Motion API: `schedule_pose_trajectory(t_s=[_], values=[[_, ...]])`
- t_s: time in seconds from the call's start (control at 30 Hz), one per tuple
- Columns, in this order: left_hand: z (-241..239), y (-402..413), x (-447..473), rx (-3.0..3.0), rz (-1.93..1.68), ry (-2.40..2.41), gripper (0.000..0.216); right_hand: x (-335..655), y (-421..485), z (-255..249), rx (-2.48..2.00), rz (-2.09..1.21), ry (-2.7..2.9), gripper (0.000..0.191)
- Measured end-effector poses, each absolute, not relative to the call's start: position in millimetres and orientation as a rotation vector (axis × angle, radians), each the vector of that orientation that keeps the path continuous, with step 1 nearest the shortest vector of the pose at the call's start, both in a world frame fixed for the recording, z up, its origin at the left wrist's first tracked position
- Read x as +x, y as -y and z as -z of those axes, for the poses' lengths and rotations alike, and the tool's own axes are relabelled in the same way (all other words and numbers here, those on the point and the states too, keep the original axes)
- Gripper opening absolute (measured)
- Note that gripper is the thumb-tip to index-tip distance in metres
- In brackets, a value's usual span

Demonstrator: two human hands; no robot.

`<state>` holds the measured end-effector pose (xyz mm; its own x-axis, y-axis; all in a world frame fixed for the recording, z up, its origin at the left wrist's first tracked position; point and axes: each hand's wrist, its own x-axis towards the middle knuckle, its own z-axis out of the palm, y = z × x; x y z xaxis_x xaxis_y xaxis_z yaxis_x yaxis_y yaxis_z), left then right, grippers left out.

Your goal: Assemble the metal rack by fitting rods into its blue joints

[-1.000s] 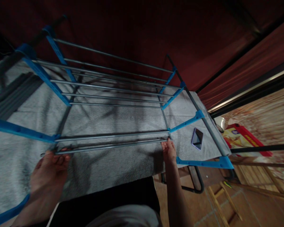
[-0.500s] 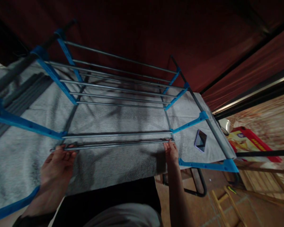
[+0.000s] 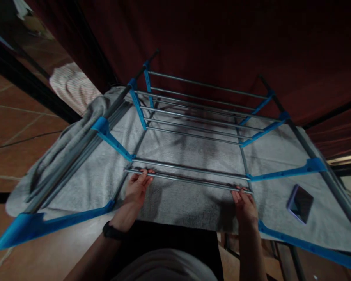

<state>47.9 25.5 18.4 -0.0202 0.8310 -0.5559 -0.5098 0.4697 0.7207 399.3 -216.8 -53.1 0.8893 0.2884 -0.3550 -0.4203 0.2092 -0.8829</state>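
A thin grey metal rod (image 3: 190,180) lies crosswise between my hands, low over the towel-covered surface. My left hand (image 3: 136,190) pinches it near its left end, which sticks out past my fingers. Near the other end my right hand (image 3: 245,203) has its fingertips closed on it. Just beyond, and apart from it, another rod (image 3: 190,169) spans two blue plastic brackets of the rack. The left bracket (image 3: 115,144) and right bracket (image 3: 289,170) join grey side tubes. Closer to me are a front left bracket (image 3: 67,221) and a front right bracket (image 3: 307,246), with no rod between them.
Several rods form a tier (image 3: 199,115) at the rack's far end. Loose grey tubes (image 3: 89,150) lie on the grey towel (image 3: 178,150) at left. A phone (image 3: 300,203) rests at right. A dark red curtain (image 3: 210,35) hangs behind.
The view has swung left, so the rack sits further right and the watch on my left wrist shows. Both hands still hold the rod, its left end now reaching further past my left fingers.
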Motion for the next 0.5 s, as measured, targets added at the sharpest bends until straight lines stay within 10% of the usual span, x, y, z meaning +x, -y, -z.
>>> schedule_pose_trajectory(t_s=[0.5], values=[[-13.6, 10.6, 87.0, 0.435, -0.914, -1.065, 0.036, 282.9, 148.1, 29.1, -1.156, -0.790, -0.120, 0.038]])
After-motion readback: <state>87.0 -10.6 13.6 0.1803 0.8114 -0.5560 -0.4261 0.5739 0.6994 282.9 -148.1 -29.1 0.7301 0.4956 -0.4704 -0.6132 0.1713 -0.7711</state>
